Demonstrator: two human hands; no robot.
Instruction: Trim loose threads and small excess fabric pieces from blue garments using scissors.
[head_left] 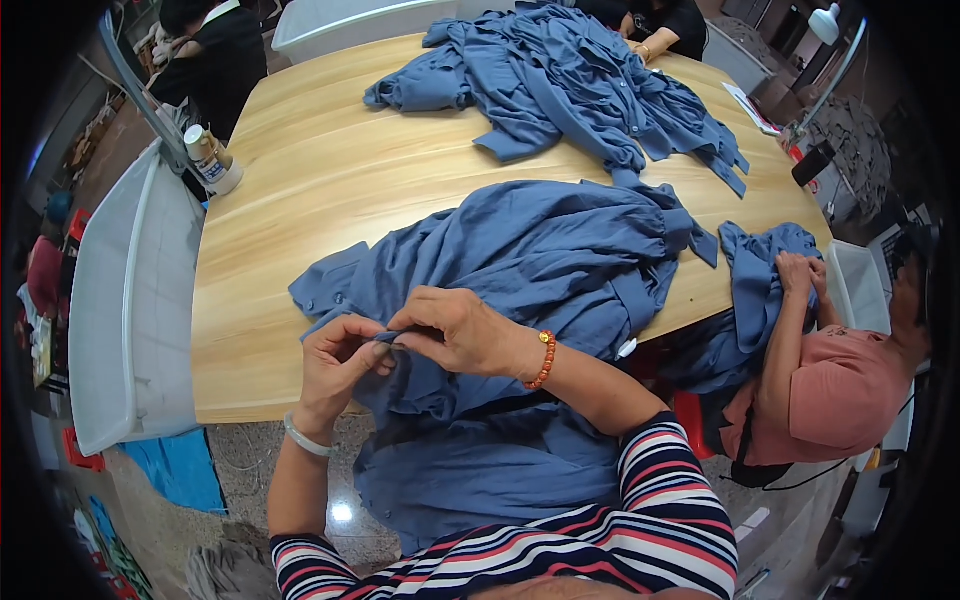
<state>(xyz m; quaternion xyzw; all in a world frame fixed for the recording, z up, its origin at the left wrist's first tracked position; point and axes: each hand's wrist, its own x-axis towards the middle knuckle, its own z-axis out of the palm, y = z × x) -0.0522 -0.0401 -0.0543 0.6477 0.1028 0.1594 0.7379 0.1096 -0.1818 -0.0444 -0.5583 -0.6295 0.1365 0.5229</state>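
A blue shirt [510, 240] lies rumpled across the near part of the table and hangs over its front edge toward my lap. My left hand [340, 365] pinches a small folded edge of the shirt between thumb and fingertips. Close against it, my right hand [455, 330] grips the same edge, thumb below and fingers above. The fingertips of both hands nearly meet, and they hide most of the pinched bit. To the left, beyond my hands, a buttoned part of the shirt [335, 290] lies flat on the wood.
Another heap of blue shirts [560, 80] covers the far side of the wooden table [270, 210]. A co-worker [840, 400] at the right handles a blue garment [760, 300]; others sit at the far side. A white bin [140, 300] and a bottle [210, 160] stand at left.
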